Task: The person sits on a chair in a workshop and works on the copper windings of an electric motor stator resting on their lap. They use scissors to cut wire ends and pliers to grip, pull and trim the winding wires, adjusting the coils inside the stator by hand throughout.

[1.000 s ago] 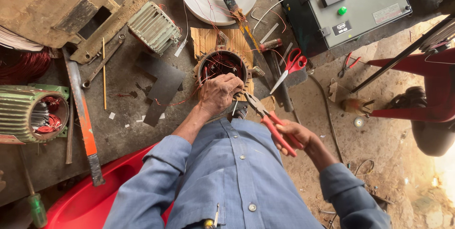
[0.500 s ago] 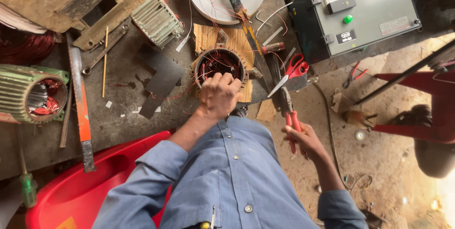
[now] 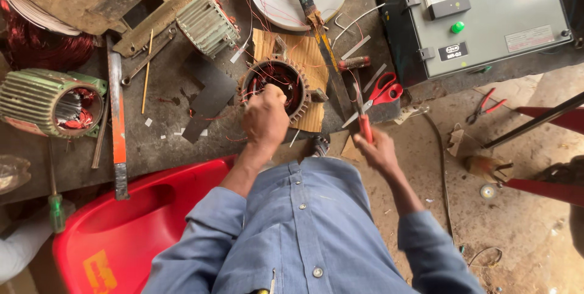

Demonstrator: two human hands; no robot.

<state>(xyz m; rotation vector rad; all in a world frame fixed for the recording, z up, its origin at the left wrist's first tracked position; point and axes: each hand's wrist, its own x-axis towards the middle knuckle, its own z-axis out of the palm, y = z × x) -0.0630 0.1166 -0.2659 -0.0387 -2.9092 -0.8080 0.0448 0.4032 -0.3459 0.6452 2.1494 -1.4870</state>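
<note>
Left hand [image 3: 265,114] is fisting over the motor stator [image 3: 277,87], knuckles covering its near rim | right hand [image 3: 378,148] is gripping red-handled pliers [image 3: 363,119], long axis pointing away, tip up | stator is lying left of the pliers, left hand nearer | red scissors [image 3: 384,90] and a rusty blade [image 3: 320,32] are sitting just beyond the right hand.

Right hand [image 3: 378,148] raised red-handled pliers [image 3: 364,125] up toward bench.
</note>
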